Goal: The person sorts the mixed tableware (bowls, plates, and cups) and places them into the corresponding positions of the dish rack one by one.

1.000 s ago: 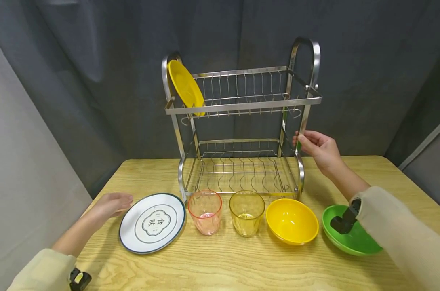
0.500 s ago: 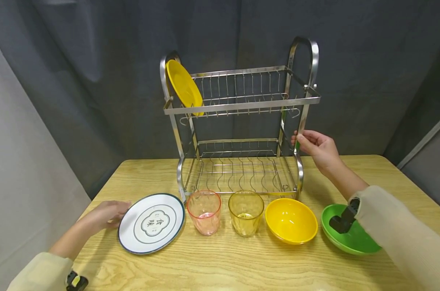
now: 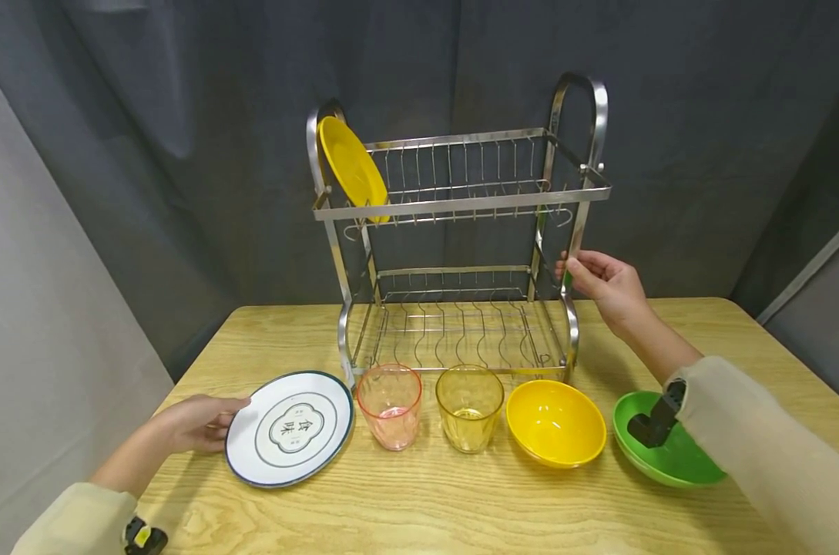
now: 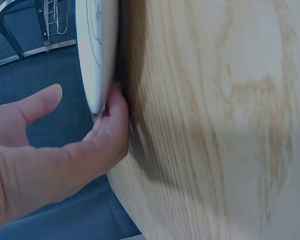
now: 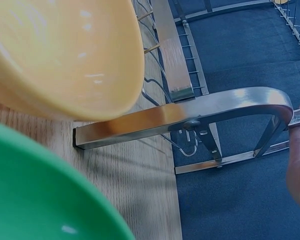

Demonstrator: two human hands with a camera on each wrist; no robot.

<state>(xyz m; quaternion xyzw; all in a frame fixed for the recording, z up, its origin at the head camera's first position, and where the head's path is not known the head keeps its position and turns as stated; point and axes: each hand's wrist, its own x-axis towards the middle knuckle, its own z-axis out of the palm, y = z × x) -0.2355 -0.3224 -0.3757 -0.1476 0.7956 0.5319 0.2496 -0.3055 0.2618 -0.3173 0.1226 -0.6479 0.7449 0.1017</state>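
Observation:
A white plate (image 3: 296, 428) with a dark blue rim and printed characters lies at the table's left. At its left edge is my left hand (image 3: 200, 422); the left wrist view shows the fingers (image 4: 112, 125) reaching under the rim, while the thumb stands apart above it. My right hand (image 3: 609, 289) holds the front right post of a two-tier metal dish rack (image 3: 461, 204) between thumb and fingers. On the rack's upper tier, at the left end, a yellow plate (image 3: 353, 166) leans upright.
In front of the rack stand a pink tumbler (image 3: 391, 420), a yellow tumbler (image 3: 469, 416) and a yellow bowl (image 3: 556, 424). Right of them, a green bowl (image 3: 676, 455) sits partly behind my right sleeve. A dark curtain (image 3: 183, 154) hangs behind the wooden table (image 3: 426, 509).
My left hand has come down and its fingers have slid under the left edge of the white plate. The right hand stays on the rack's post.

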